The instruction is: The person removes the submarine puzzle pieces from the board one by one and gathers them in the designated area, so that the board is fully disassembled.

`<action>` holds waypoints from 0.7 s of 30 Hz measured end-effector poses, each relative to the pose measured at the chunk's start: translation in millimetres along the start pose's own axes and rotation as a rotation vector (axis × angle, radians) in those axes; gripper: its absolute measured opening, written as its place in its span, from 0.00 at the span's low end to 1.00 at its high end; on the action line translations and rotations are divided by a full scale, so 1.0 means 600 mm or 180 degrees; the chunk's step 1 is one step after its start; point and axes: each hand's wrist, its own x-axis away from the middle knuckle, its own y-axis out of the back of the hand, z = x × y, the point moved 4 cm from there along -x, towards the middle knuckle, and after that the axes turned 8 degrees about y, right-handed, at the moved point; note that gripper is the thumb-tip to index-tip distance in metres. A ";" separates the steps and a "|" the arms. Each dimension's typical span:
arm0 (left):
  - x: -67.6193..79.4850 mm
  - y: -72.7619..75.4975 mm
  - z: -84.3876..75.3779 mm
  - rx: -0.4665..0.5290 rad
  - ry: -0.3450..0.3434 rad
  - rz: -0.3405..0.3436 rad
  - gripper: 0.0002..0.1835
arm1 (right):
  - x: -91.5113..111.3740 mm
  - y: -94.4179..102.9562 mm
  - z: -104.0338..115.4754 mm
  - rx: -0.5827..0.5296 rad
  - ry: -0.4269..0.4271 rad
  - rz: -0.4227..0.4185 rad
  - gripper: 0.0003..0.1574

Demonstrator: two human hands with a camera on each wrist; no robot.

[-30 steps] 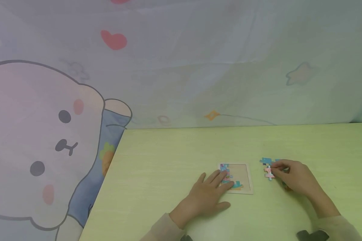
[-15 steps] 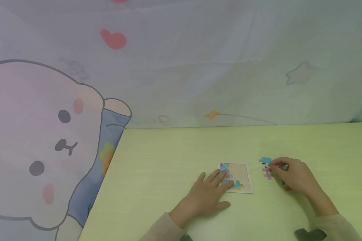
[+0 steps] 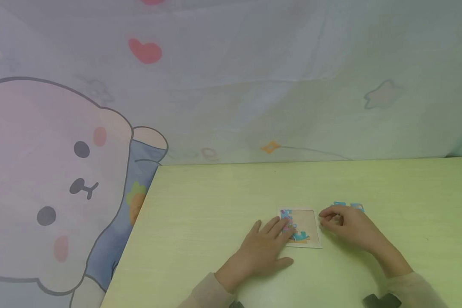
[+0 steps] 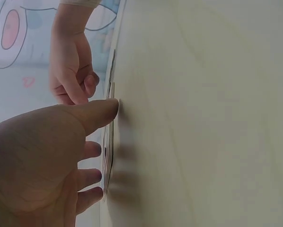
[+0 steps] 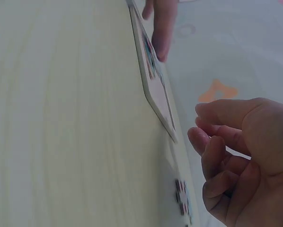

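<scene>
A square jigsaw tray (image 3: 318,233) lies flat on the table with several joined puzzle pieces (image 3: 301,236) along its left and lower sides. My left hand (image 3: 263,248) rests on its left part with spread fingers, covering some pieces. Just beyond the tray's right edge hovers my right hand (image 3: 354,229), fingers loosely bent, thumb and index tips close together. In the right wrist view no piece shows between those fingertips. Loose blue puzzle pieces (image 3: 357,207) lie behind the right hand. Another loose piece (image 5: 181,196) lies below it in the right wrist view; the hand hides it in the head view.
The pale yellow-green table (image 3: 200,205) extends left and right of the tray. Behind it hangs a printed cloth (image 3: 223,107) with hearts and stars, and a large cartoon animal (image 3: 61,179) at the left.
My right hand has moved left from the loose pieces, where it was touching a pink one, to the tray's right edge. My left hand has stayed on the tray with barely any shift.
</scene>
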 end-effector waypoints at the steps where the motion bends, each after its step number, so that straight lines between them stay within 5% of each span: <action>1: -0.001 0.000 0.001 -0.0005 0.0002 -0.0026 0.42 | -0.002 -0.006 0.004 -0.0010 0.0019 0.0033 0.12; 9: -0.004 -0.003 0.008 0.0023 0.0036 -0.0032 0.42 | -0.006 -0.046 0.021 -0.0019 -0.0033 0.0327 0.15; 21: -0.006 -0.002 0.009 0.0066 0.0085 0.0074 0.40 | -0.009 -0.068 0.031 0.0128 0.0091 0.0376 0.17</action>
